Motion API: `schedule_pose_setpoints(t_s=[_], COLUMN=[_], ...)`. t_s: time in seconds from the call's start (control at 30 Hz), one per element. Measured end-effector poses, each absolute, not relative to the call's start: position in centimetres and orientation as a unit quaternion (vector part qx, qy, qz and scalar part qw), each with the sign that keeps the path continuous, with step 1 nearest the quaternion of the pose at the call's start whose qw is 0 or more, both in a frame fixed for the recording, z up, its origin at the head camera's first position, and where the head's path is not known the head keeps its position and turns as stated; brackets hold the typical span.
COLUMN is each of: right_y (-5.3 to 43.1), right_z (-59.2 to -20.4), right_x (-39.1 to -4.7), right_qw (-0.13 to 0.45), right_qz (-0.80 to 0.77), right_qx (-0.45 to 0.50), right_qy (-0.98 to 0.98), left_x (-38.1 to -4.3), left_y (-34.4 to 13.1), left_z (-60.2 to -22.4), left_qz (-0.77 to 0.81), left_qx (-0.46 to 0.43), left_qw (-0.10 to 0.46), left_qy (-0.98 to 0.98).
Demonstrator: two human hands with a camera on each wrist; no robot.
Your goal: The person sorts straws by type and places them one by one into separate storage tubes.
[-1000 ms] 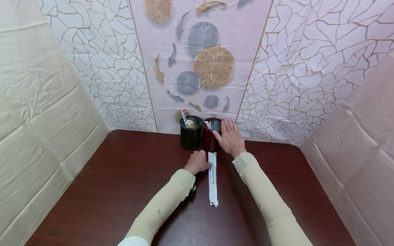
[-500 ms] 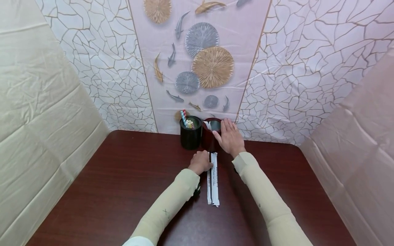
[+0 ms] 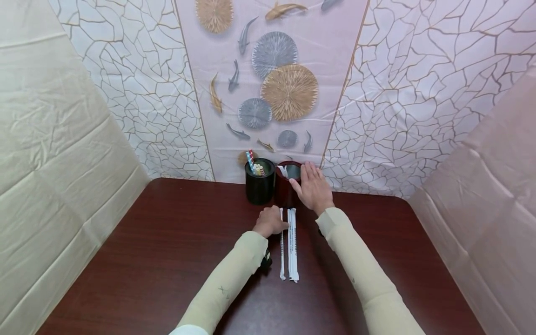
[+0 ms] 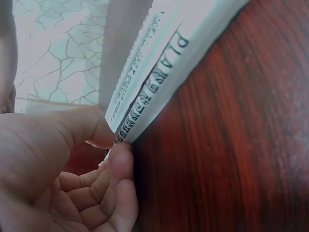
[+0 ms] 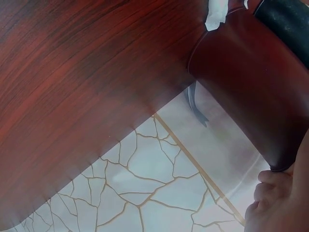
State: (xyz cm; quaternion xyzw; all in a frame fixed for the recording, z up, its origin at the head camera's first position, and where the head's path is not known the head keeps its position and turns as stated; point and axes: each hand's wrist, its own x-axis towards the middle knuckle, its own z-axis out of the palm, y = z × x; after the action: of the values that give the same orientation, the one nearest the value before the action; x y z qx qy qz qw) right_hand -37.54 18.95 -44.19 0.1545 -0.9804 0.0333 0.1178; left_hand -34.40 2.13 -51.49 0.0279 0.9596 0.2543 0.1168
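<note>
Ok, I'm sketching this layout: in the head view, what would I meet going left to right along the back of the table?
Black cup → red cup → right hand.

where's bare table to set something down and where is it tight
Bare table lies left of the left sleeve, and right of the right sleeve. Between them, the table nearer the camera than the white packets is bare too. Crowded: middle back, with black cup, dark red cup, left hand and right hand close together.
</note>
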Motion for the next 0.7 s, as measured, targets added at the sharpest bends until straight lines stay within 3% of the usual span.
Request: schedule_pose_setpoints(t_s=[0.23, 0.5, 0.7], right_y=[19.0, 18.9, 18.8], right_z=[-44.3, -44.2, -44.2], right_x=[-37.7, -37.5, -37.5], right_qw=[0.119, 0.121, 0.122], right_qz=[0.035, 0.038, 0.039], right_qx=[0.154, 0.154, 0.154], right_qy=[-0.980, -0.980, -0.980], left_x=[-35.7, -35.3, -33.0], left_y=[0.7, -1.2, -2.7], left_z=[-53.1, -54.2, -51.9], left_qz=[0.296, 0.334, 0.355], left_qx=[0.027, 0.036, 0.041], left_qw=[0.134, 0.114, 0.093], left_qy=[0.945, 0.935, 0.929])
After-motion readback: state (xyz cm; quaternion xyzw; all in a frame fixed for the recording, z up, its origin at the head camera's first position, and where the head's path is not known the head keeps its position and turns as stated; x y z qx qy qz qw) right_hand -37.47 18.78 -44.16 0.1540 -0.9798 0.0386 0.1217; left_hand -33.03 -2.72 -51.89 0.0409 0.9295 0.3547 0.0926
